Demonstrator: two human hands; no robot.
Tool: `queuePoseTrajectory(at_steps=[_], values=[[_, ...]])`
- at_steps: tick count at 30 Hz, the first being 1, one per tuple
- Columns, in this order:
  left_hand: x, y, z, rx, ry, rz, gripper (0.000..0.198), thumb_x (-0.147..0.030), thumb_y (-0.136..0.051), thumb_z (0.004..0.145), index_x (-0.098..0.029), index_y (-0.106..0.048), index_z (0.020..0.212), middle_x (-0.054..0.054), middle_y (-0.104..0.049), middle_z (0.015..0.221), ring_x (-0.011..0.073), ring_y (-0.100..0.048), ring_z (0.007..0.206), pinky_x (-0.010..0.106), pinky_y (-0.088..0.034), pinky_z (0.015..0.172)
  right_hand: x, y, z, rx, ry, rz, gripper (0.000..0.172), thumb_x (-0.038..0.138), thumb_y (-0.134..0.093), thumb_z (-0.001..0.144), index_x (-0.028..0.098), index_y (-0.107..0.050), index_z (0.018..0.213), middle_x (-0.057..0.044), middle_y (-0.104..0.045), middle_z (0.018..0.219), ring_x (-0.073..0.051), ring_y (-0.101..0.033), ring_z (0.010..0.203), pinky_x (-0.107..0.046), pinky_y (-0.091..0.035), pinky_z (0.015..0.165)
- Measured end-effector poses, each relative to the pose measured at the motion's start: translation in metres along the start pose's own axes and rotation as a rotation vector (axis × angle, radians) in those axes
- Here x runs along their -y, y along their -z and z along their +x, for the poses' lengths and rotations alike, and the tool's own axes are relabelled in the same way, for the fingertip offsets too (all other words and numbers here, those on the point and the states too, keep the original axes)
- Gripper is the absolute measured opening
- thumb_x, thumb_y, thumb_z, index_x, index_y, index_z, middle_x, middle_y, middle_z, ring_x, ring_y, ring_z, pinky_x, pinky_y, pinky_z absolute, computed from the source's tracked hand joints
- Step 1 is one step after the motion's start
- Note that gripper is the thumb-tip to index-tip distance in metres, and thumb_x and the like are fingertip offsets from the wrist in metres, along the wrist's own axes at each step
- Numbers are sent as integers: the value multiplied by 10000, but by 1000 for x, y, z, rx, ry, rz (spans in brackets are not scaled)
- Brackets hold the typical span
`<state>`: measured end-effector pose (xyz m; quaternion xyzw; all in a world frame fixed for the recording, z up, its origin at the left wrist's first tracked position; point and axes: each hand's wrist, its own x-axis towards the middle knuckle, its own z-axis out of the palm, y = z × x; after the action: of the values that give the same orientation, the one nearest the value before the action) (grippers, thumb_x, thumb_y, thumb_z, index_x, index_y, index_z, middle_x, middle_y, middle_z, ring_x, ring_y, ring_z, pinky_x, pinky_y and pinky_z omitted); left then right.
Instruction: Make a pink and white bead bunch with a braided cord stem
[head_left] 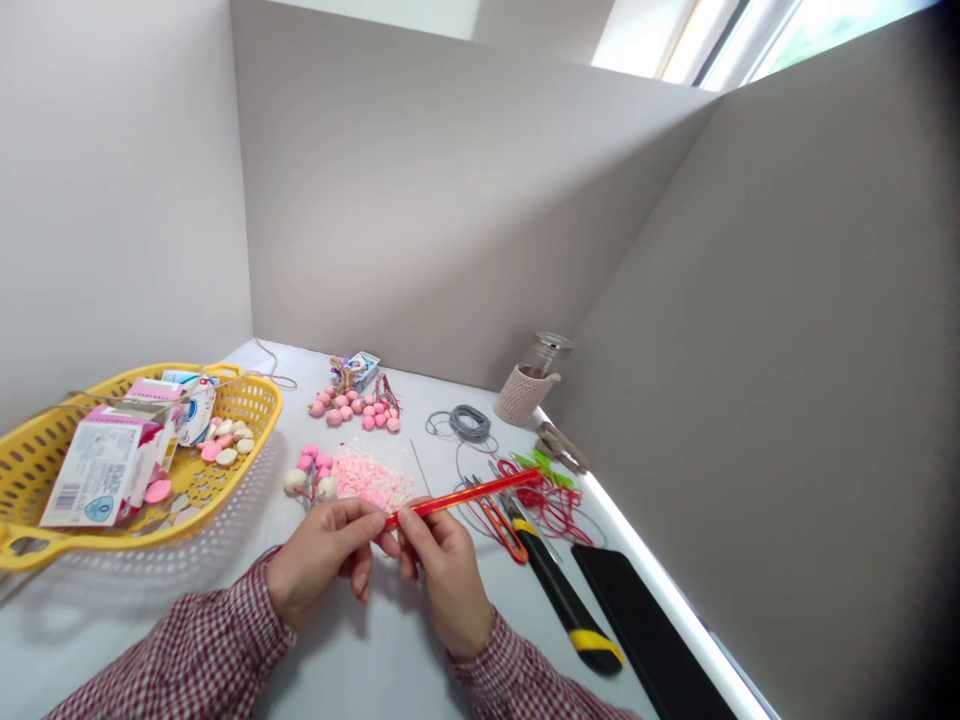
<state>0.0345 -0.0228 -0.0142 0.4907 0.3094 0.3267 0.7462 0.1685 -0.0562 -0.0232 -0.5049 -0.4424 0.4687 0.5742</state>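
Note:
Between my hands, above the white table, is a long flat red ribbon [480,491] with a shiny gold line along it. My left hand [328,548] pinches its near end between thumb and fingers. Just beside it my right hand [444,570] grips the same ribbon, and the rest stretches out to the right over the tools. Beyond my hands lies a heap of pink and pale crumbs [367,480]. Pink and white balls on red cord [311,470] rest left of the heap. Farther back are bunches of pink balls [352,408].
A yellow basket [262,400] with boxes and flat pink and white pieces stands left. To the right lie orange-handled scissors [510,535], a black-and-yellow handled tool [559,590], red cord [559,510], grey cord [470,423] and a black flat object [645,630]. A covered jar [525,392] stands behind.

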Motion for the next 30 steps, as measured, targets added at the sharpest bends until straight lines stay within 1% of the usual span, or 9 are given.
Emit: queuePoseTrajectory(at_steps=[8,11,13,15,19,23,27,28,30], values=[[1,1,1,-4,-7,72,367,-473,-639,659,-118,-561,705,20,-646,643,27,-432,323,188,-406,377,4,-4,-3,-11,22,3,331,465,-616,724,152,-522,674,54,-501,487,-58,-397,393,-189,-314,401],[1,1,3,-25,0,138,392,-506,-625,648,-125,-547,700,29,-654,676,29,-431,309,192,-388,360,5,1,2,-162,47,49,342,462,-645,703,158,-505,632,74,-455,449,-50,-381,375,-176,-305,388],[0,0,3,-47,-21,194,388,-512,-605,658,-132,-539,702,31,-654,675,33,-434,306,185,-356,346,5,7,7,-264,7,149,370,486,-644,694,162,-484,617,72,-469,472,-36,-365,351,-162,-270,355],[-2,-1,0,-74,-66,260,358,-492,-580,683,-138,-539,710,32,-651,667,38,-434,310,177,-324,339,5,11,11,-289,-64,234,394,525,-620,698,163,-480,629,60,-501,503,-29,-365,331,-150,-238,331],[-7,-11,-21,-133,-167,426,244,-380,-509,763,-151,-572,706,26,-645,653,47,-427,345,183,-311,371,1,6,9,-158,-123,192,434,580,-544,737,156,-511,650,43,-518,498,-35,-371,312,-152,-227,323],[-5,-24,-55,-143,-328,810,168,-234,-519,781,-175,-656,703,27,-644,599,107,-511,503,215,-356,496,-5,-7,-5,22,-53,8,441,576,-504,771,158,-513,632,36,-508,501,-49,-379,337,-175,-265,344],[9,-23,-83,-111,-323,979,146,-256,-595,754,-184,-663,647,43,-654,591,132,-540,498,226,-375,479,-9,-11,-19,207,110,-255,416,519,-433,839,167,-519,636,36,-480,498,-65,-369,370,-199,-283,377],[13,-20,-88,-113,-343,995,164,-259,-601,752,-183,-650,616,47,-651,592,139,-553,514,227,-396,488,-10,-11,-21,252,171,-324,405,489,-422,856,168,-525,631,34,-476,499,-72,-378,385,-207,-293,395],[18,-11,-98,-180,-469,1044,199,-218,-560,775,-184,-634,594,61,-658,648,167,-597,640,252,-458,604,-10,-11,-24,332,295,-444,383,423,-406,880,169,-539,626,24,-481,510,-90,-420,431,-221,-323,445]])
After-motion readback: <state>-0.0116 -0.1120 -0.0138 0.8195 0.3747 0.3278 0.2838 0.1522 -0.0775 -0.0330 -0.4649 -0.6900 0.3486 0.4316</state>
